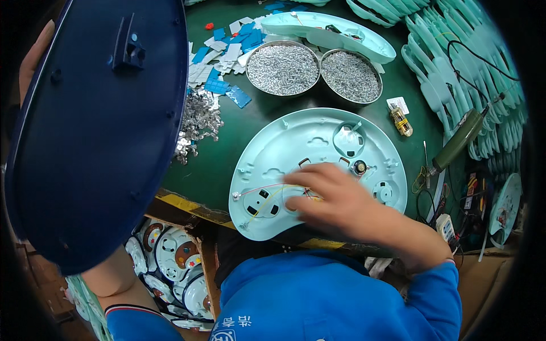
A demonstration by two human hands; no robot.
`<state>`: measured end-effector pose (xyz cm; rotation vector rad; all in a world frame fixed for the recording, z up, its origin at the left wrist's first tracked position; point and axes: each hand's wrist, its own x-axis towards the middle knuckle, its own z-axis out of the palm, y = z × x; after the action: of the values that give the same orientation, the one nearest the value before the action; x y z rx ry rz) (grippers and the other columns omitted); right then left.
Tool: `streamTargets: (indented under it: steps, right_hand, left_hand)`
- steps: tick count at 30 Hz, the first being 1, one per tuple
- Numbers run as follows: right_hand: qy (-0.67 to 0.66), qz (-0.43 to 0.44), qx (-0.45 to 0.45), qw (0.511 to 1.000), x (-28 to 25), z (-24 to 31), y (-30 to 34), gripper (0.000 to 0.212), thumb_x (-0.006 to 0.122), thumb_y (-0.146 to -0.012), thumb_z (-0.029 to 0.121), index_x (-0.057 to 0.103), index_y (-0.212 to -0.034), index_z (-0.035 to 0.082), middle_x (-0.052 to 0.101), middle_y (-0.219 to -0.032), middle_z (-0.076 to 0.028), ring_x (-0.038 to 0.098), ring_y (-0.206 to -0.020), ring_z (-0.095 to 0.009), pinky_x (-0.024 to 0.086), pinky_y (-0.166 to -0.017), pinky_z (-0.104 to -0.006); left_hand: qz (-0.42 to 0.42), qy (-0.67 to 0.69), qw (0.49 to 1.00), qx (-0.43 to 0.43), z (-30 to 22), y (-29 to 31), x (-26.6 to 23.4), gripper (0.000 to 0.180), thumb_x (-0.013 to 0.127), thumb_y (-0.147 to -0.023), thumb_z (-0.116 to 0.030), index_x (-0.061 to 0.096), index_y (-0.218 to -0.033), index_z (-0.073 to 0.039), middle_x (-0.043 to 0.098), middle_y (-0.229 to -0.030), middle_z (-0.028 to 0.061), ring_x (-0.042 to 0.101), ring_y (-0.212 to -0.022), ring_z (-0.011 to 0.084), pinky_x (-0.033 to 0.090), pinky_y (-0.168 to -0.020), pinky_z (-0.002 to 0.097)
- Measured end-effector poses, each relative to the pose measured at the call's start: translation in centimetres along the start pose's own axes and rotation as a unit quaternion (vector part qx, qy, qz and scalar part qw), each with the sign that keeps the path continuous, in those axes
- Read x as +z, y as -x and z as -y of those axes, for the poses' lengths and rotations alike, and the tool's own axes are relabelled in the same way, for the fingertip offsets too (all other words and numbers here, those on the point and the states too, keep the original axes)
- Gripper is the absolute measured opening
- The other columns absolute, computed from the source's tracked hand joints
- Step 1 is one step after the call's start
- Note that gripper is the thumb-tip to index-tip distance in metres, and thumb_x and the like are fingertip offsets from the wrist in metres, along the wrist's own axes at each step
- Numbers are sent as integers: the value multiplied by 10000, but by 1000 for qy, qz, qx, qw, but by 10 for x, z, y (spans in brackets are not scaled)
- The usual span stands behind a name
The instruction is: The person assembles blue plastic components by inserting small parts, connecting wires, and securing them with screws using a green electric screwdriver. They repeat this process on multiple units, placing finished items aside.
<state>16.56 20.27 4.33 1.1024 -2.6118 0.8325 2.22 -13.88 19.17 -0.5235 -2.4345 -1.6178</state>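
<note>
A large dark navy plastic shell [91, 148] fills the left side, stood up on its edge. My left hand [35, 59] grips it, with fingers showing at its far left edge and the rest hidden behind. At the middle of the bench, a mint-green plastic shell [318, 128] lies with its hollow inside facing up. Thin red and yellow wires, a small round metal part [359, 167] and several cut-outs show in it. Over this shell is my right hand [327, 196], blurred by motion with its fingers partly bent; whether it holds a wire cannot be made out.
Two round bowls [282, 68] of small screws stand behind the shell, beside blue and white plates [244, 40] and metal clips [199, 119]. An electric screwdriver [460, 139] hangs at the right near stacked mint shells [455, 74]. A box of white shells [176, 256] sits below the bench.
</note>
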Motion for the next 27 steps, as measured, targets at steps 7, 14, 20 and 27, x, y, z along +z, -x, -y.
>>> streamTargets:
  steps: [7,14,20,27]
  right_hand:
    - [-30,136,13,990,82,-15,-35,303,791,-767,103,648,-1032,76,650,-1096,-72,580,-1122,-296,487,-899,-440]
    - [-632,-54,343,693,20,20,-53,154,728,-943,126,686,-1029,6,647,-775,6,532,-591,-37,415,-515,-209]
    - [-508,-199,330,770,30,20,-41,134,737,-932,137,754,-1002,24,683,-875,-5,564,-718,-56,460,-638,-233]
    - [66,-230,13,971,23,10,-41,317,758,-651,-14,689,-957,34,570,-812,-57,571,-626,-184,474,-501,-303]
  left_hand:
    - [-11,138,990,-29,12,45,19,648,542,-945,-504,505,-1386,-31,620,-1234,174,669,-1014,239,548,-858,337]
    - [-41,374,913,-160,21,113,73,674,441,-982,-544,466,-1430,-41,594,-1290,198,660,-1071,271,548,-919,376]
    - [-10,549,799,-247,44,139,133,701,356,-1013,-578,433,-1467,-49,572,-1339,219,652,-1119,298,548,-970,409]
    - [52,736,633,-236,23,149,143,953,204,-937,-783,393,-1514,-48,552,-1382,213,599,-1183,336,499,-1025,471]
